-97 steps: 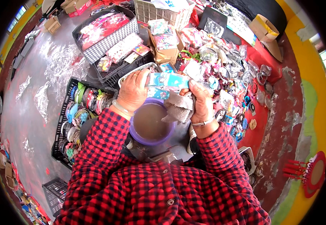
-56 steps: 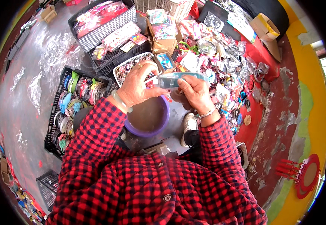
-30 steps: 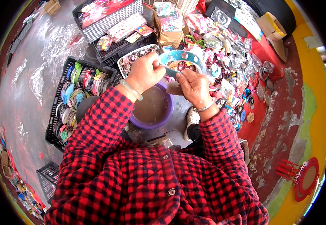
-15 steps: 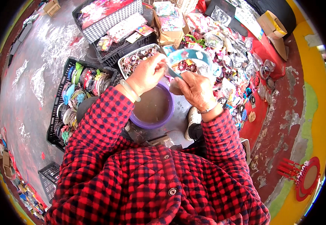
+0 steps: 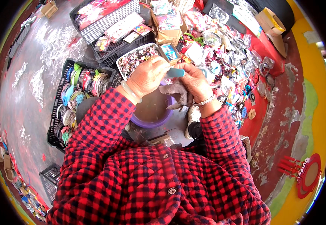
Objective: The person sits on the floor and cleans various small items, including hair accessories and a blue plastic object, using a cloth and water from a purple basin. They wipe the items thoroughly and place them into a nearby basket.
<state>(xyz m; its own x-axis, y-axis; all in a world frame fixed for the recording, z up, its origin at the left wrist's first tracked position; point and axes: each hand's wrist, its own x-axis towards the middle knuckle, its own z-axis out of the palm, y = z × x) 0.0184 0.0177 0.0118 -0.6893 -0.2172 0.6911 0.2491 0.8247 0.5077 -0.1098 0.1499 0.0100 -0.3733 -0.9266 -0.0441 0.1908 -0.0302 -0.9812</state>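
Observation:
Both my hands are raised over a purple basin (image 5: 166,118) of murky water. Between them is a teal headband (image 5: 176,72), its near end flat toward me. My left hand (image 5: 148,77) pinches one side of the band, fingers closed. The thumb and fingers of my right hand (image 5: 198,85) close on it just to the right. A damp-looking grey cloth (image 5: 178,93) is also gathered in my right hand and hangs below it over the basin. The far part of the band is mostly hidden behind my right hand.
A white basket (image 5: 120,68) of small hair accessories stands behind my left hand. At left, a black crate (image 5: 52,129) holds several headbands. A large pile of wrapped accessories (image 5: 223,56) spreads at right on red sheeting. A small carton (image 5: 170,52) sits just beyond my hands.
The headband has turned, so its wide loop beyond my hands no longer shows. The grey cloth now hangs lower and more openly under my right hand.

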